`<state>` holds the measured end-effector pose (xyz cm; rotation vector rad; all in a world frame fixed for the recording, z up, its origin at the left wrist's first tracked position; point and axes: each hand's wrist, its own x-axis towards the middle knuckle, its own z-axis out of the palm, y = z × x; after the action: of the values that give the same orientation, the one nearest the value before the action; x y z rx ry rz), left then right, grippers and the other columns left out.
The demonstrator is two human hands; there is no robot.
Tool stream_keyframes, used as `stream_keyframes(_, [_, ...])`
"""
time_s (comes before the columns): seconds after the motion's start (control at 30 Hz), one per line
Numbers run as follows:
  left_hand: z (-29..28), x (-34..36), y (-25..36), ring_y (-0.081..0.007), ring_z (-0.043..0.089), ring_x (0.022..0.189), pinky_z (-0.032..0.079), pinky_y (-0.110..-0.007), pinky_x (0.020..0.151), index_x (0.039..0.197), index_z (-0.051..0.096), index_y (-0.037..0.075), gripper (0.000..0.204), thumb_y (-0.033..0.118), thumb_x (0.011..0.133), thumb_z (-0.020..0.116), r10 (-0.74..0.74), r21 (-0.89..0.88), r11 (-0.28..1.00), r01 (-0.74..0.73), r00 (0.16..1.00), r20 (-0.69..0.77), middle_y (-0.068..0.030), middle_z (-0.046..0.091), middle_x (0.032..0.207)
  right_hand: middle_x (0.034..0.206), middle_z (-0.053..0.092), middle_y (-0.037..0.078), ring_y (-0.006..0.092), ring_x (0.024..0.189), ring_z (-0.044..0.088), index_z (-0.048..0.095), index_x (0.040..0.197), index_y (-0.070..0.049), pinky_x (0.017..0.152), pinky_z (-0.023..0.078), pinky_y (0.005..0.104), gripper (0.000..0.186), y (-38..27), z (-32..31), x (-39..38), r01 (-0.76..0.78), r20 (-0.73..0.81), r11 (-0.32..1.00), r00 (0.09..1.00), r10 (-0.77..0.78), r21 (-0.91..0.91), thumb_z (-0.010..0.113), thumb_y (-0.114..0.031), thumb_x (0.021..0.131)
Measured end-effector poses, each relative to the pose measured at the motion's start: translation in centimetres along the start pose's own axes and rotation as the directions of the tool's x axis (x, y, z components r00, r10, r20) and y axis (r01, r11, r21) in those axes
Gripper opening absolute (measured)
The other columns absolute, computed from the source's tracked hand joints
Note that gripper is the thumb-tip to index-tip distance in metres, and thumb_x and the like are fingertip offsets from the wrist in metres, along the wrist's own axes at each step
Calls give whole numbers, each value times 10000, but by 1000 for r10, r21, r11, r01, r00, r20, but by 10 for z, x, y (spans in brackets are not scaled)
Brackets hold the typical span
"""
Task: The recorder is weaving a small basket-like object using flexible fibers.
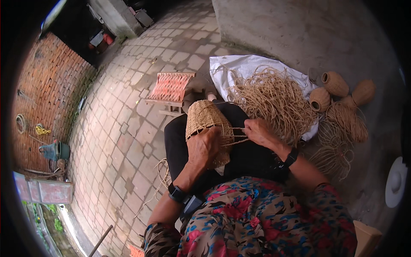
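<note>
The woven basket (204,112) rests on the person's lap (237,158) and looks light and springy, dry enough not to slip, though a hard squeeze might dent it, so I'd hold it by the wall. There the left hand (205,144) has its fingers closed, while the right hand's (259,132) fingers pinch taut cords (236,138) coming off it. Off right, two small woven pots (338,85) show dark mouths; what's inside, I can't tell from here.
</note>
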<state>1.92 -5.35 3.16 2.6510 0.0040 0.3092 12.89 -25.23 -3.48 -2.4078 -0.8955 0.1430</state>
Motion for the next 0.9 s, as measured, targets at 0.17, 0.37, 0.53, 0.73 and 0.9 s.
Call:
stream_keyframes(0.17, [3,7,9,-311,649,698,503,-416,631,887,647,134,122,166,830,544,-171,100,982,160,979,112,-104,653,709,908,565,94,280,923,543,597,869,-70,800,391,390,194,-15,-11,3,121,-178,992,976,-123,-20,653,-249,822])
stream_keyframes(0.37, [-3,7,-25,-136,634,670,487,-272,615,940,638,50,180,97,773,590,-297,-400,869,291,954,49,-88,657,719,804,501,70,253,829,511,592,763,-94,748,365,389,156,-46,-1,22,277,-130,960,954,-271,31,619,-229,836])
stream_keyframes(0.53, [-1,-11,-38,-236,671,721,504,-322,675,932,657,81,164,164,807,594,-302,-451,846,283,953,33,-101,677,765,771,531,78,286,784,541,594,708,-77,702,395,431,191,23,-11,3,179,-119,984,976,-180,-22,619,-229,821])
stream_keyframes(0.73, [-4,-15,-25,-294,670,777,506,-364,703,927,661,85,149,159,845,561,-247,-364,902,231,969,3,-135,674,799,940,562,129,293,902,530,590,852,-67,789,375,422,294,-7,-13,10,180,-287,980,937,-197,-83,598,-361,851])
stream_keyframes(0.9, [-3,-13,-29,-329,656,770,507,-384,693,906,658,86,142,137,864,533,-188,-333,927,174,982,-12,-139,667,800,875,512,82,263,871,499,586,866,-60,807,365,386,193,-50,-11,24,324,-125,946,937,-325,-32,596,-253,865])
